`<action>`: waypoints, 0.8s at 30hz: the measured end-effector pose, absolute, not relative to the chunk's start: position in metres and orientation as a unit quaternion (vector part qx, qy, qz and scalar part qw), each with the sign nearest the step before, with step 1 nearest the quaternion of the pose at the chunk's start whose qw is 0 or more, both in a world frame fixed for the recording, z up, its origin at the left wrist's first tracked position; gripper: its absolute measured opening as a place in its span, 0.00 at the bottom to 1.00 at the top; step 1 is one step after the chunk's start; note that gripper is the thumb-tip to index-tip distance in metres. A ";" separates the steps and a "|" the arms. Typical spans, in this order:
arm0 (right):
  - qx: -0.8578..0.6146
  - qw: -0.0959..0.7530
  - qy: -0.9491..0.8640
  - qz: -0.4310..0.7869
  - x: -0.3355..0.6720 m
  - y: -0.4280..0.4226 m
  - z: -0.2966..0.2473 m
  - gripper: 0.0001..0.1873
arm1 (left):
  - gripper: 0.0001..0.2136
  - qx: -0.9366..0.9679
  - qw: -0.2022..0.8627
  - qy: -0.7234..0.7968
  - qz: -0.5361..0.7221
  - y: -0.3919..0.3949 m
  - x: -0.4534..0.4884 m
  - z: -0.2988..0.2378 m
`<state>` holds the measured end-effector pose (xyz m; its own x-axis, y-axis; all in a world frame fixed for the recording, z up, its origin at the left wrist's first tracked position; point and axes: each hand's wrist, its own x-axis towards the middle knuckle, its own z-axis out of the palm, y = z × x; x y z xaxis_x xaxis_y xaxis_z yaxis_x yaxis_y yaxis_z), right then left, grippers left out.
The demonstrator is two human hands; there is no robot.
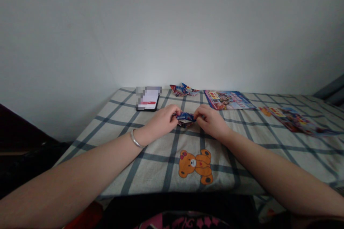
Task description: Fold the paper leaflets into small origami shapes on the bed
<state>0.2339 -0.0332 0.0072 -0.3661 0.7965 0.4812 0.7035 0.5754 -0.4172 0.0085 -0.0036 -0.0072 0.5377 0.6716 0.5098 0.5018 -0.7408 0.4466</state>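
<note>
A small blue and red foil packet point(185, 117) is held just above a checked cloth point(236, 157) on a table. My left hand point(163, 121), with a silver bangle on its wrist, pinches the packet's left end. My right hand point(211, 121) pinches its right end. Both hands have their fingers closed on the packet, and part of it is hidden under them.
A phone point(148, 99) with a lit screen lies behind my left hand. A torn blue and red wrapper point(184, 89) lies at the far edge by the wall. Two colourful printed leaflets point(228, 100) point(294, 119) lie to the right. An orange bear print point(196, 165) marks the cloth.
</note>
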 end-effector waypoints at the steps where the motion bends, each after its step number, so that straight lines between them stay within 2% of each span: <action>1: -0.460 0.325 -0.823 0.066 0.235 -0.033 0.008 0.09 | 0.09 0.874 0.121 0.325 0.340 -0.003 0.008 -0.007; 9: -0.568 0.249 -0.783 -0.045 0.235 -0.043 0.020 0.10 | 0.08 0.881 0.064 0.327 0.336 -0.003 0.006 -0.003; 17: -0.563 0.249 -0.786 -0.056 0.238 -0.043 0.020 0.16 | 0.05 0.880 0.031 0.367 0.302 -0.004 0.007 -0.001; 21: -0.529 0.267 -0.805 -0.035 0.245 -0.034 0.015 0.11 | 0.05 0.886 0.040 0.347 0.304 -0.003 0.006 -0.001; 24: -0.436 0.293 -0.850 -0.034 0.252 -0.028 0.013 0.01 | 0.05 0.899 0.034 0.310 0.307 -0.004 0.004 -0.002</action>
